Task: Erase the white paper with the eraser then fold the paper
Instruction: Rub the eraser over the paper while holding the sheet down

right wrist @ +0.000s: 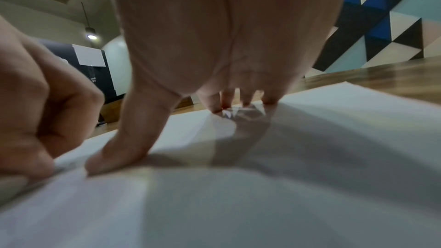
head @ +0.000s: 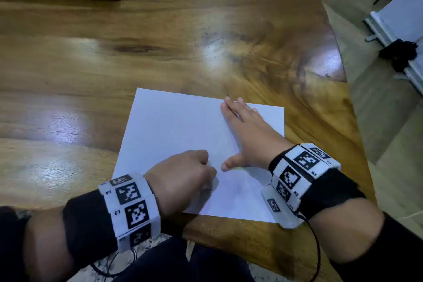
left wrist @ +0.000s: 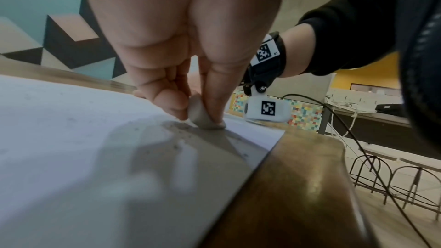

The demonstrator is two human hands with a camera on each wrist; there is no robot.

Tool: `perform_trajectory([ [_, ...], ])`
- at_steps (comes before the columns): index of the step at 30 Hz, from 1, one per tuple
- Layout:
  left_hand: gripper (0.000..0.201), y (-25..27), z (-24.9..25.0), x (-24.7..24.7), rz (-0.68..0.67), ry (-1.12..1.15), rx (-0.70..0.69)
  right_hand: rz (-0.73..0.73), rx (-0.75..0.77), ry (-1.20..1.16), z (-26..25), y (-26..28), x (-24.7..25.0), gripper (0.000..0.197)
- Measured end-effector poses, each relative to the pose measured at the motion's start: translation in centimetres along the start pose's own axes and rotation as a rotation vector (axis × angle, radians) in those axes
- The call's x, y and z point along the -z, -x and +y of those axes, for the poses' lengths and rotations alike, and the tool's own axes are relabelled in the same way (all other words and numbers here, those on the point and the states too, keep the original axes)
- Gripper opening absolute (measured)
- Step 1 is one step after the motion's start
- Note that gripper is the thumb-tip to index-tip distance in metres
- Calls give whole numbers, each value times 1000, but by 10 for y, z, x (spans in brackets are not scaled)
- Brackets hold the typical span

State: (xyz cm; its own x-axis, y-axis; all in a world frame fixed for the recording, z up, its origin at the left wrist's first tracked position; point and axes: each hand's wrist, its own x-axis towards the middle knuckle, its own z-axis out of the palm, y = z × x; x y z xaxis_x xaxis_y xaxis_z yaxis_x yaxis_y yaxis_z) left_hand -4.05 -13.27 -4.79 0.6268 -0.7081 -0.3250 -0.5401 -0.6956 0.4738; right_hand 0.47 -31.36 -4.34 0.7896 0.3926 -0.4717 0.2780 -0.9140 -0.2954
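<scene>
A white sheet of paper [head: 174,126] lies flat near the front edge of the wooden table [head: 160,36]. My left hand [head: 183,176] is curled over the paper's near part and pinches a small grey-white eraser [left wrist: 201,116] between thumb and fingers, its tip pressed on the paper [left wrist: 71,148] beside dark crumbs. In the head view the eraser is hidden under the fist. My right hand [head: 245,130] lies flat with straight fingers on the paper's right half [right wrist: 262,186], thumb spread toward the left hand [right wrist: 31,112].
The table's rounded right edge [head: 338,71] drops to a tiled floor. A white panel with a black object [head: 398,52] stands off to the right. Cables run from both wrist bands past the table's front edge [left wrist: 310,176].
</scene>
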Motion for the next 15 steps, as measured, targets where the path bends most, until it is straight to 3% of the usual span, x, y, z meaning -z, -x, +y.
perform_trajectory([
  [2,22,0,-2,-2,-21,22,37,-9,-15,-47,2,1,2,131],
  [6,6,-5,-1,7,-2,148,107,67,-64,-104,8,7,5,121],
  [9,14,-25,-9,35,30,188,147,67,-61,-111,8,10,4,120],
  [15,16,-82,-27,82,316,154,323,49,-53,-141,11,10,1,126],
])
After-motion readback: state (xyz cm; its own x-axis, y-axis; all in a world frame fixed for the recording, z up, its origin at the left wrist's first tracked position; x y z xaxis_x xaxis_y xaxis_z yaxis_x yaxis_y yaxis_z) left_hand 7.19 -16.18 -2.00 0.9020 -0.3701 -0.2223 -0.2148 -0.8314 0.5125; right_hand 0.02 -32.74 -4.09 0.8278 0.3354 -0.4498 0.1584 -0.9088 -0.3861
